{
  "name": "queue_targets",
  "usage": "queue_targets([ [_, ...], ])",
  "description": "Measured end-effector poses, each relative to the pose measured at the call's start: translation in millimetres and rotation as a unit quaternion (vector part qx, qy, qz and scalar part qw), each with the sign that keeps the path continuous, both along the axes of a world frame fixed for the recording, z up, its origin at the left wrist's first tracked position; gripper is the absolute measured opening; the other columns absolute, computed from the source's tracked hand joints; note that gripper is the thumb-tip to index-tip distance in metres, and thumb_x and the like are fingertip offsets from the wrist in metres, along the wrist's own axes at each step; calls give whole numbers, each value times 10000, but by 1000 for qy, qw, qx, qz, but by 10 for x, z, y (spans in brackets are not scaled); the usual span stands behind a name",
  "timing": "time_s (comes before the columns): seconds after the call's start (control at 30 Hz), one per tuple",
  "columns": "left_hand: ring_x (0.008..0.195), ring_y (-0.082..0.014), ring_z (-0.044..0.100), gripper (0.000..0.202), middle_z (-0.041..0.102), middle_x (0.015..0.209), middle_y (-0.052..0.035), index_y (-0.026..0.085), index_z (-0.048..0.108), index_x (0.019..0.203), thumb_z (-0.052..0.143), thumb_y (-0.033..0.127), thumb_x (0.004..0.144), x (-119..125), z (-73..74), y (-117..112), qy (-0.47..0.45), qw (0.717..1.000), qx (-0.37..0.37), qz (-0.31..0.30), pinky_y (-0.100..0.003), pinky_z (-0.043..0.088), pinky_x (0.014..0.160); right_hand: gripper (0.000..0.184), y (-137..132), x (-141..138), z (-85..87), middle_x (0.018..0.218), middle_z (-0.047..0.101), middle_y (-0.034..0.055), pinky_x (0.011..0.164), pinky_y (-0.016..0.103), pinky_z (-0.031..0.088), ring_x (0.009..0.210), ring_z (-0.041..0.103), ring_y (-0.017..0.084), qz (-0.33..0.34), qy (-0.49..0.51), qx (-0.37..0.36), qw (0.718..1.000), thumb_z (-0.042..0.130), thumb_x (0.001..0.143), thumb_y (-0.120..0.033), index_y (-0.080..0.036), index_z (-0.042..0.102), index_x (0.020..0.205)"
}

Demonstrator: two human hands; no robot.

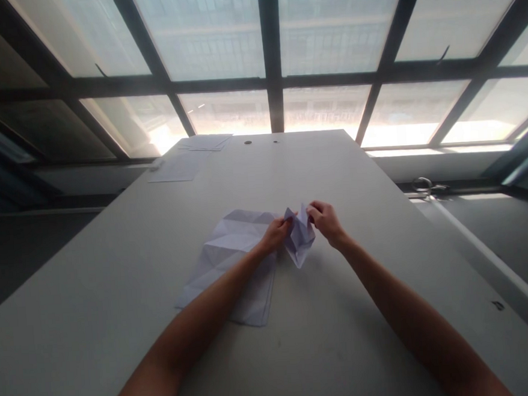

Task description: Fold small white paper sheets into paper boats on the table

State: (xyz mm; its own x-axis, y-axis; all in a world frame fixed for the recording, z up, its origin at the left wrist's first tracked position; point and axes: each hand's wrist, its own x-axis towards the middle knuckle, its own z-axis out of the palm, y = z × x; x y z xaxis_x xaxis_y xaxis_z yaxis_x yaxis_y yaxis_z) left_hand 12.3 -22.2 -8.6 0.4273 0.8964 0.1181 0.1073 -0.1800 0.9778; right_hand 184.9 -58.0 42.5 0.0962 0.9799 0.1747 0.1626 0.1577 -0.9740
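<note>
- The left hand pinches the left upper edge of a small, pale lilac, partly folded paper model, fingers closed narrowly on it.
- The right hand grips the model's right upper corner in the same narrow pinch; how many fingers sit behind the paper I cannot tell.
- The folded model hangs between the two hands, its lower point touching or just above the long grey matte table (the gap is too fine to judge).
- Just beside it, under the left forearm, lies a flat stack of creased lilac paper sheets, their fold lines showing as shallow triangles.
- At the far left end of the table rest a few loose white sheets, well apart from the hands.
- Beyond the table stands a wall of large windows with dark metal frames; the strong backlight leaves the hands and paper dim.
- Likely risks, as I judge them: pulling the two pinched edges apart too hard could tear the thin paper at a crease, and an uneven pull could press a fold off its line.
- The left forearm resting on the stack could drag or crumple the top sheet if it slides.
</note>
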Motion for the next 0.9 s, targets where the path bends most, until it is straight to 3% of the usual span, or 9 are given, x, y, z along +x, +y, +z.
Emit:
queue_targets([
  [0.1,659,-148,587,541,688,799,-75,89,729,1070,650,571,838,-21,12,-13,-109,991,-76,-24,-232,410,594,191,77,149,-40,536,431,-63,452,227,263,469,370,97,24,187,-75,979,577,751,-332,-218,466,644],
  [0.23,615,-153,600,490,684,735,-81,84,745,910,761,545,742,-13,21,-21,-200,967,-155,13,-242,428,576,135,160,298,-179,589,548,-27,515,237,394,539,495,131,35,300,-104,947,579,725,-329,-215,522,681],
  [0.4,590,-129,596,340,658,692,-50,103,713,813,803,416,717,5,68,-37,-254,951,-175,25,-225,441,577,191,201,293,-368,653,654,25,572,280,471,626,609,194,41,281,-152,947,555,778,-381,-197,605,784],
  [0.53,517,-97,501,388,566,575,2,122,647,647,777,477,733,-22,69,-36,-199,971,-96,91,-205,358,495,181,166,249,-433,733,702,19,580,259,491,643,634,173,-4,274,-145,951,621,789,-376,-198,635,821],
  [0.67,465,-72,385,524,431,478,41,151,525,508,756,568,725,-22,14,-8,-158,974,-24,159,-202,244,436,262,87,244,-435,800,737,48,588,265,519,656,659,184,72,242,-185,950,743,724,-369,-181,692,899],
  [0.77,505,-97,464,506,523,541,12,146,587,592,749,609,714,15,-3,0,-190,968,-36,162,-209,318,461,296,40,238,-446,759,738,77,570,265,517,616,653,184,83,231,-208,947,826,646,-372,-150,708,803],
  [0.9,657,-163,617,506,674,742,-47,136,677,889,778,593,696,14,32,8,-268,945,-119,146,-251,471,591,410,14,226,-484,724,727,82,534,255,488,571,624,165,114,212,-191,952,847,608,-478,-123,712,761],
])
